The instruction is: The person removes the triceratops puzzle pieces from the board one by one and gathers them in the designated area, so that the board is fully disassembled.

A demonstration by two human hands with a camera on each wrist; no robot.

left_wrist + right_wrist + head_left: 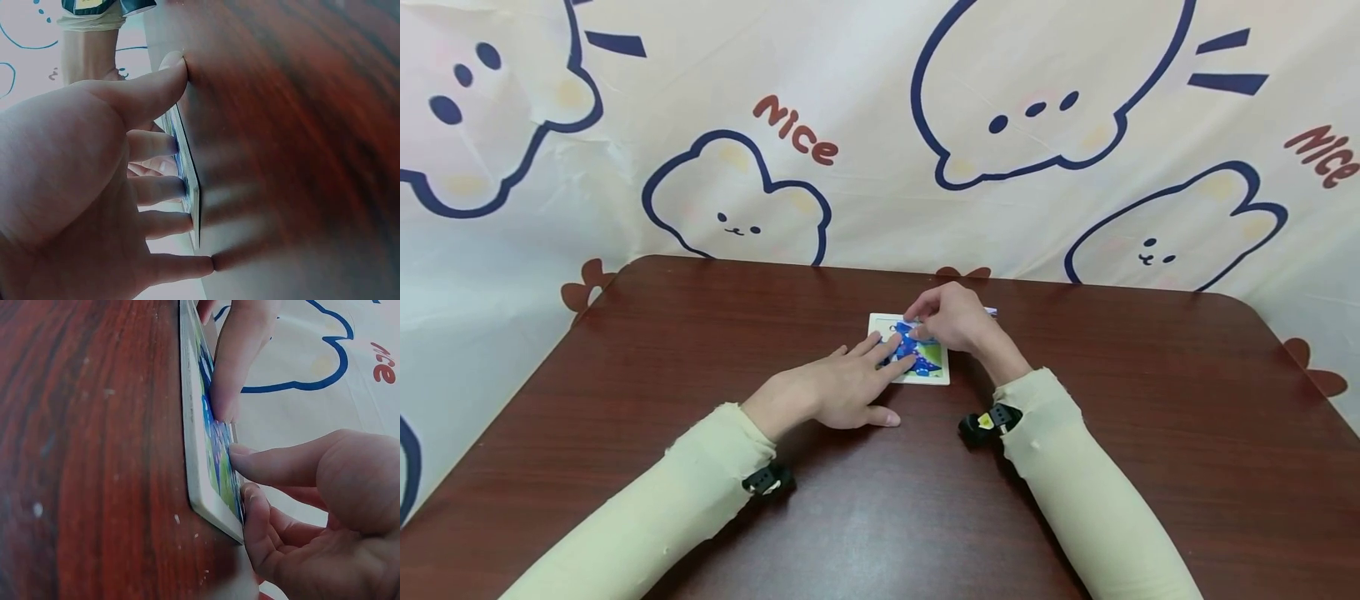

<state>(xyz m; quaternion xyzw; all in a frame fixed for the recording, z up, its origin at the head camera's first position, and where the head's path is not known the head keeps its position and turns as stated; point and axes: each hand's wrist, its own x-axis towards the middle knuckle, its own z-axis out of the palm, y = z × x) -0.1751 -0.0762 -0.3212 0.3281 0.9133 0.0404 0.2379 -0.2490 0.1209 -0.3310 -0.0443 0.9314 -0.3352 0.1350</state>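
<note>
Clearly the small puzzle board (910, 350) is a thin, stiff, light thing: a white-rimmed square tray with a blue and green picture set into it, lying flat near the middle of the dark wooden counter (700, 333), a little toward the far side. The left hand (842, 387) lies flat with straight fingers, the fingertips (184, 186) pressing down on the near-left part of the picture while the thumb rests on the counter beside the rim. The right hand (951, 321) comes in from the far right with curled fingers, their tips (240, 453) pinching or pressing at a piece on the picture's surface; whether a loose piece sits between them cannot be told.

Such a board would likely skid on the polished wood if pushed sideways, so holding it down from above, as the left hand does, seems the sound way to steady it. To lift it, the raised white edge (200, 487) gives the best purchase, thumb under one side and fingers over the other. The pieces look thin and probably bend easily, so light fingertip pressure should suit them.
</note>
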